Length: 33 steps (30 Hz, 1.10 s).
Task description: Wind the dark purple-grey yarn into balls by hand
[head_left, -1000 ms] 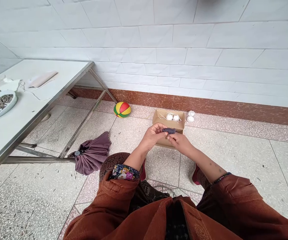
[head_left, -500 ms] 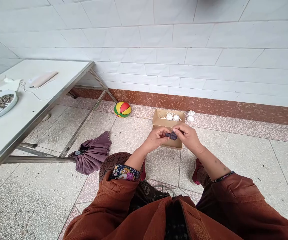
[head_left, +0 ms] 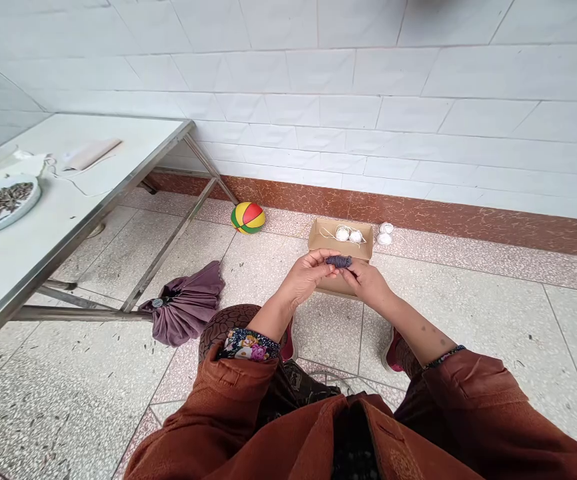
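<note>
A small bundle of dark purple-grey yarn (head_left: 339, 261) is held between my two hands, lying roughly level. My left hand (head_left: 309, 275) grips its left end with the thumb and fingers. The fingers of my right hand (head_left: 369, 283) close on its right end, partly covering it. Under and behind the hands sits an open cardboard box (head_left: 338, 285) on the floor. In its far part lie two white yarn balls (head_left: 349, 234) with a loose strand. Two more white balls (head_left: 385, 233) rest on the floor just right of the box.
A multicoloured ball (head_left: 248, 217) lies by the wall. A folded purple umbrella (head_left: 188, 305) leans near the legs of a metal-edged table (head_left: 88, 217). On the table are a plate (head_left: 35, 198) of seed-like bits and a rolled sheet (head_left: 92, 154).
My hands have turned the yarn bundle so its wound side shows lengthwise. The right hand has shifted lower and its fingers now sit under the bundle's right end. The view has shifted slightly.
</note>
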Each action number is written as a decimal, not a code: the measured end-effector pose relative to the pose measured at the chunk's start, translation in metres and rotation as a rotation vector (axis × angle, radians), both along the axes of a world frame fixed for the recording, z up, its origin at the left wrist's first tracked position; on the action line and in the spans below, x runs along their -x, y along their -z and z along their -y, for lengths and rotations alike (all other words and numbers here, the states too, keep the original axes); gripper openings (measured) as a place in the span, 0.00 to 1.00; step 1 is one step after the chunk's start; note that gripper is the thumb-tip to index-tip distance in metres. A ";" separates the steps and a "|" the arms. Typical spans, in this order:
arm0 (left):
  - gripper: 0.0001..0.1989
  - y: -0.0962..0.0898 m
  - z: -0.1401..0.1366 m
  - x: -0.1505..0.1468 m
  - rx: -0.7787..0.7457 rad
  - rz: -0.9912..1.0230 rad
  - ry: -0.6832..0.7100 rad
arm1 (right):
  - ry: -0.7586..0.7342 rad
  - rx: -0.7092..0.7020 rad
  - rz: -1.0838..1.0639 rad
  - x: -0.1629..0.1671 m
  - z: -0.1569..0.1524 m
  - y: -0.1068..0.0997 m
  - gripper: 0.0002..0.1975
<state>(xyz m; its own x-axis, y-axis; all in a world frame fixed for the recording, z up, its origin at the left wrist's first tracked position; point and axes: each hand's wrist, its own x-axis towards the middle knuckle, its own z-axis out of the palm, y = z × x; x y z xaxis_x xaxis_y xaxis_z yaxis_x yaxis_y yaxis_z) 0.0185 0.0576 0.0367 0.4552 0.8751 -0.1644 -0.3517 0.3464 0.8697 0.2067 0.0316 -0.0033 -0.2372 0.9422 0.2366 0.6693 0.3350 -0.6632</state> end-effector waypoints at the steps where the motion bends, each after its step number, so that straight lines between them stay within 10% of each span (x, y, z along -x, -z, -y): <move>1: 0.18 0.000 0.001 0.000 0.013 0.008 0.008 | 0.010 -0.003 0.014 -0.001 0.000 0.000 0.09; 18: 0.13 0.010 -0.005 -0.004 -0.110 -0.294 -0.141 | -0.309 -0.095 0.084 0.006 0.014 -0.020 0.10; 25: 0.21 0.004 0.000 -0.006 -0.180 -0.263 0.044 | -0.006 -0.091 -0.225 -0.012 -0.001 -0.043 0.12; 33: 0.19 0.003 0.001 -0.004 -0.100 -0.072 0.050 | 0.039 0.049 -0.174 0.001 0.002 -0.011 0.10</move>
